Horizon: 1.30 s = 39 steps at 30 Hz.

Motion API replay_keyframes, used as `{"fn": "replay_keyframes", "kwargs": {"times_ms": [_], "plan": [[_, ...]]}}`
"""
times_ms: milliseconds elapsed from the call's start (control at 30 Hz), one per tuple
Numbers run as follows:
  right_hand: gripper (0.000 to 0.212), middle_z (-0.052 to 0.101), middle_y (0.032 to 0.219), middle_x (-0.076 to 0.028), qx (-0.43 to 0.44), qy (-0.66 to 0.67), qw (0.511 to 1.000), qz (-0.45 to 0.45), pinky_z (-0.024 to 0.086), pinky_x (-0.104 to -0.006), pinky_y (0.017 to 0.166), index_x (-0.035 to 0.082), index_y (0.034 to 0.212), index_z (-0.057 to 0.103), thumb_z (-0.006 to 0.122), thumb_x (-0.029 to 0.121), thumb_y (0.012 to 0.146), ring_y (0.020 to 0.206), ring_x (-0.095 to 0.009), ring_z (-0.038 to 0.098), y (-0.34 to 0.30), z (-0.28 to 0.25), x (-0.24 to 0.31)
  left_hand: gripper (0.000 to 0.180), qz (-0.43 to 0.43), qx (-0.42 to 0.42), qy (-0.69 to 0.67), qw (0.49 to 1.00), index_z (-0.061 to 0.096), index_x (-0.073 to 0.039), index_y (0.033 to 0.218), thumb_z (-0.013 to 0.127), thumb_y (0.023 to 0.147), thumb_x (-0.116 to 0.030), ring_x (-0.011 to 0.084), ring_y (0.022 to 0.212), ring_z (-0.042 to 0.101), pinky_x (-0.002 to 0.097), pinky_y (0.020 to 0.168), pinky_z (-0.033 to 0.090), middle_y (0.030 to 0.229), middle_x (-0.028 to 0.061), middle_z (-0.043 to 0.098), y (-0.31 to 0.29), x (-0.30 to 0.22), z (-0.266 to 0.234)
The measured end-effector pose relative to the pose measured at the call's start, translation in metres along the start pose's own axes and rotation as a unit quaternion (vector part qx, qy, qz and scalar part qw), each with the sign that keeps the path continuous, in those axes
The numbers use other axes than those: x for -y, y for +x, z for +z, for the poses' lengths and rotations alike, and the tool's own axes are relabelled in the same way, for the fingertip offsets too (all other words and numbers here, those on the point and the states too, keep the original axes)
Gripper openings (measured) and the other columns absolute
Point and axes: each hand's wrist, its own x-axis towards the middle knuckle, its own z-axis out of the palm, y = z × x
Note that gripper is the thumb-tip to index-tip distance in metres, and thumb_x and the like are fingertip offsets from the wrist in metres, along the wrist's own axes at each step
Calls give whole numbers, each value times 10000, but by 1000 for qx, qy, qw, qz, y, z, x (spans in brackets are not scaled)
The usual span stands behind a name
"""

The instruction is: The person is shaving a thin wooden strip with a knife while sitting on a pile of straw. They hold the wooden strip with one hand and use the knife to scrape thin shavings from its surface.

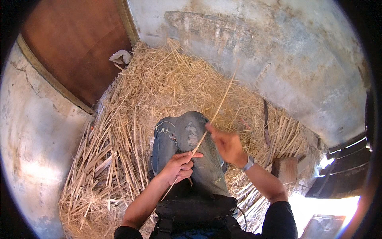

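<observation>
Shavings (171, 75) spread from eleven to one o'clock, so much seems done; sticks (123, 155) lie thick at eight, finished or waiting I can't tell. Over my knees (167, 137), my right hand (227, 146) is at three, blurred, its fingers' hold unclear; my left hand (180, 165), at six, closes round the strip (221, 102), which slants from seven to one, likely unfinished
</observation>
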Motion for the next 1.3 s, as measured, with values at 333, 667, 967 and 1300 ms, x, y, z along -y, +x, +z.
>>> {"fn": "replay_keyframes", "kwargs": {"times_ms": [333,667,967,1300], "plan": [[332,594,695,-152,85,-59,995,12,466,-346,510,32,1228,688,582,3,915,520,-227,581,-15,5,35,467,6,-28,29,999,526,20,1386,476,1094,-341,47,422,270,240,361,225,612,-60,286,1,0,1],[449,641,730,-147,44,-88,995,24,492,-398,492,115,1376,630,620,88,928,577,-293,645,-13,12,41,457,2,-32,7,999,539,30,1363,492,1090,-333,39,424,267,230,365,215,618,-67,309,0,-3,5],[470,624,693,-132,-25,-107,990,93,514,-399,538,150,1384,625,626,82,920,569,-299,638,19,6,8,481,-25,25,-83,996,474,29,1423,474,1095,-322,31,427,265,215,374,223,629,-71,302,2,-2,-3],[361,742,1061,-139,83,11,994,71,542,-367,570,41,1262,685,628,36,906,606,-278,686,-16,18,40,458,-48,40,-133,989,470,8,1434,465,1099,-303,34,418,282,215,359,237,619,-71,307,6,-1,-14]]}}
